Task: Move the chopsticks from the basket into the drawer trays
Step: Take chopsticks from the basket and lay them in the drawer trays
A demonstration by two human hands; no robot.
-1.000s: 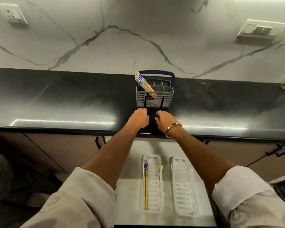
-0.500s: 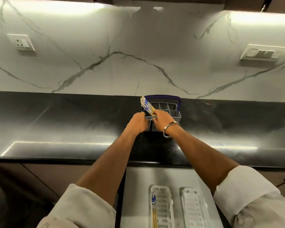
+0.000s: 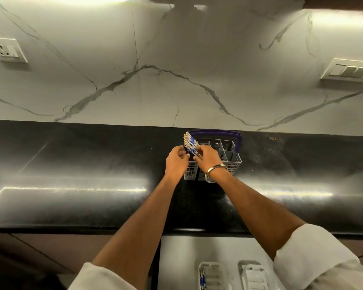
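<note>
A grey cutlery basket (image 3: 232, 159) with a purple handle stands on the black counter near the wall. A bundle of blue-and-white-topped chopsticks (image 3: 190, 142) leans out of its left compartment. My left hand (image 3: 176, 162) is at the basket's left front corner, fingers curled against the chopsticks. My right hand (image 3: 208, 158), with a metal bangle on the wrist, pinches the chopsticks just below their patterned tops. Two white slotted trays lie in the open drawer at the bottom; the left tray (image 3: 214, 276) holds chopsticks with blue tops, and the right tray (image 3: 255, 276) shows none.
The glossy black counter (image 3: 71, 185) runs the full width under a white marble wall. A socket plate (image 3: 6, 50) is on the wall at left, a switch plate (image 3: 350, 71) at right. The drawer (image 3: 176, 258) is open below the counter edge.
Both hands moved from the counter's front edge up to the basket and closed around the chopsticks. The camera tilted up, so the drawer trays slid to the bottom edge.
</note>
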